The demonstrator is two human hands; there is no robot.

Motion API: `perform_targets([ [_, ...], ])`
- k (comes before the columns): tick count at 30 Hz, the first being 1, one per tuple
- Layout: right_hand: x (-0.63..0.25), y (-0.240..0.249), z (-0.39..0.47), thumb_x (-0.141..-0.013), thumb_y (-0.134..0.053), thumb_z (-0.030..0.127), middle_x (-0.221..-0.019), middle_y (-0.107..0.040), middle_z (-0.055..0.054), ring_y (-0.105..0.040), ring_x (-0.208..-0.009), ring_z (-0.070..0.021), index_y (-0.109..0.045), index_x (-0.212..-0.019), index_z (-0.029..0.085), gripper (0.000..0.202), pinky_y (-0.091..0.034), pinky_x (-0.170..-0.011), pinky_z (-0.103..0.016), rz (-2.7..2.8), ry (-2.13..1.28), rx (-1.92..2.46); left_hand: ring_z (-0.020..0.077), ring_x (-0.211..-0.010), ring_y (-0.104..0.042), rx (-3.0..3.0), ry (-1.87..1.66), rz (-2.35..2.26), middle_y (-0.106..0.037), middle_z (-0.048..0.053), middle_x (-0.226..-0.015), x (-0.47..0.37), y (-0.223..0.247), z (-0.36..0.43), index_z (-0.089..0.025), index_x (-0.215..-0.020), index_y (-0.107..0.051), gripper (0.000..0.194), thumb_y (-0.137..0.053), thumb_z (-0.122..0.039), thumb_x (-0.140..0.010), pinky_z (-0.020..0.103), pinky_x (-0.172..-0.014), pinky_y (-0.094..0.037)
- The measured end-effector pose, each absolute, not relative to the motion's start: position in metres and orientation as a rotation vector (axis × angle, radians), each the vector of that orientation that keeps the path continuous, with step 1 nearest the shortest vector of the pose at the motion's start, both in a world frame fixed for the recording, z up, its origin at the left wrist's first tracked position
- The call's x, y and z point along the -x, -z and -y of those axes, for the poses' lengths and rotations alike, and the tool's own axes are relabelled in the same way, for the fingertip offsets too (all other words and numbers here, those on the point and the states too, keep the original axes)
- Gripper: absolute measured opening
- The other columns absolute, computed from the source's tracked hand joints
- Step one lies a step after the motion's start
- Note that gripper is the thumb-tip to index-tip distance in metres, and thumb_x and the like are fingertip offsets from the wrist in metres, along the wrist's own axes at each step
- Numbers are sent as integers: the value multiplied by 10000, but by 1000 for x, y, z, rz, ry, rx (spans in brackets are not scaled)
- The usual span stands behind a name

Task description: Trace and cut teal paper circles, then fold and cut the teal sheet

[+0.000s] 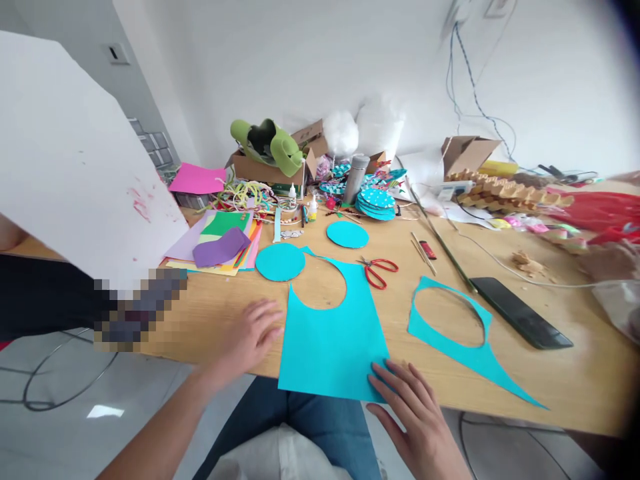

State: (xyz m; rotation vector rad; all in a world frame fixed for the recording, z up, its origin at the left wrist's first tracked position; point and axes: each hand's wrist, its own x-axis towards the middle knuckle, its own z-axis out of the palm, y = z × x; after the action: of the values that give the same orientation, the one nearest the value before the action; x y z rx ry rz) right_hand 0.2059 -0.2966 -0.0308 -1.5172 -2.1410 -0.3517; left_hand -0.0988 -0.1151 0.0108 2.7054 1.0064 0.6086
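Observation:
A turquoise sheet of paper with a round hole cut near its top lies in front of me, its lower edge hanging past the table's edge. My right hand rests its spread fingers on the sheet's lower right corner. Just left of the sheet, my left hand lies on the tabletop with loose fingers and nothing in it. Two turquoise paper discs, one at the left and one farther back, lie beyond the sheet. Red-handled scissors sit at its upper right.
A turquoise offcut and a black phone lie to the right. Coloured papers are stacked at the left, near a large white board beside another person. Craft supplies, a glue bottle and patterned discs crowd the back.

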Motion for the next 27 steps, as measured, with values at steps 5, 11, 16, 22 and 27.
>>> perform_targets([
  [5, -208, 35, 297, -874, -637, 336, -1213, -666, -68, -560, -1198, -285, -616, -1209, 213, 358, -424, -1028, -502, 2113, 354, 1515, 311, -1358, -390, -2762, -323, -1315, -454, 128, -1459, 83, -17, 67, -207, -1244, -619, 382, -442, -365, -945, 502, -1111, -326],
  [11, -206, 34, 295, -871, -641, 327, -1204, -670, -69, -566, -1189, -288, -617, -1204, 210, 354, -436, -1011, -503, 2099, 348, 1507, 332, -1357, -389, -2785, -262, -1356, -477, 127, -1444, 70, -11, 33, -214, -1281, -589, 406, -455, -386, -939, 521, -1100, -324],
  [16, -201, 33, 289, -865, -649, 335, -1198, -672, -70, -573, -1175, -294, -609, -1211, 213, 369, -436, -1009, -516, 2092, 307, 1501, 336, -1333, -423, -2790, -461, -1320, -498, 171, -1413, 72, -13, 36, -156, -1240, -607, 383, -459, -346, -942, 556, -1072, -354],
  [22, -191, 27, 280, -877, -636, 321, -1195, -671, -74, -570, -1173, -287, -610, -1204, 221, 343, -456, -999, -513, 2067, 257, 1497, 209, -1363, -396, -2728, -498, -907, -514, 76, -1417, 72, -23, 90, -231, -1281, -566, 374, -403, -365, -973, 424, -1107, -373],
  [27, -184, 23, 276, -875, -640, 326, -1204, -665, -76, -557, -1189, -282, -610, -1196, 213, 342, -454, -1010, -517, 2093, 217, 1504, 313, -1414, -293, -2817, -315, -858, -429, 106, -1484, 67, -6, 92, -249, -1343, -513, 434, -460, -410, -943, 545, -1111, -325],
])
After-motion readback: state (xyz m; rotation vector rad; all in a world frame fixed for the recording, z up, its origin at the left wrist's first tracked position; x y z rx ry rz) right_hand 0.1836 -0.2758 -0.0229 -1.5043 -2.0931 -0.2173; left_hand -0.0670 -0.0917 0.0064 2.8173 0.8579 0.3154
